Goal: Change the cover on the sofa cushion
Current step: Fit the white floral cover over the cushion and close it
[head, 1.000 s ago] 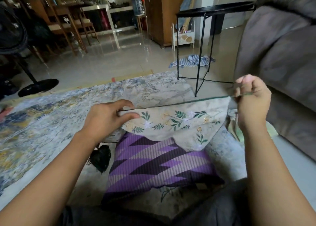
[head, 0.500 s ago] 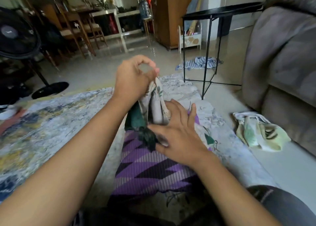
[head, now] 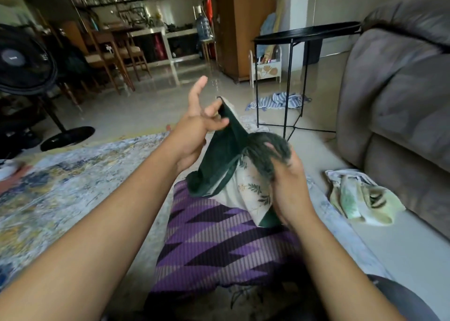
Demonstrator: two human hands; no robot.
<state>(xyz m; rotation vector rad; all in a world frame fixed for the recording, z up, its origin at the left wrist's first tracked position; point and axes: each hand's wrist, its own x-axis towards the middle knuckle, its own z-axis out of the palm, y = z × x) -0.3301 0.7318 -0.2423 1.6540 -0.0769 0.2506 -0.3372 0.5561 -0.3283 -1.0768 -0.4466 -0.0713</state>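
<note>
Fingers (head: 217, 120) of the left hand (head: 194, 133) pinch the top corner of the cushion cover (head: 220, 157) against the thumb, while the index finger points straight up, free. The right hand (head: 289, 189) curls its fingers into a bunched part of the same cover and grips it; that bunch is blurred and its shape is hard to make out. The cover, dark green on one side and pale with leaf sprigs on the other, hangs between the two hands above the far end of a purple zigzag cushion (head: 219, 245), with its lower fold touching the cushion.

The cushion lies on a mottled blue, yellow and grey rug (head: 60, 189), close to the rug's right edge, and its near end is lost in shadow between the forearms. At the far left a black standing fan (head: 23, 60), partly cut off, stands on the tiled floor (head: 151, 101) beyond the rug's far left corner. Behind it are wooden dining chairs (head: 107, 53) and shelves too dim to read. Open floor lies past the rug's far edge. To the right of the hands a black side table (head: 306, 31) on thin legs stands just beyond the rug's far right corner, with a striped cloth (head: 280, 100) under it. A crumpled pale green cloth (head: 362, 199) lies on the floor between the rug's right edge and a grey sofa (head: 401, 106), which is cut off at the right.
</note>
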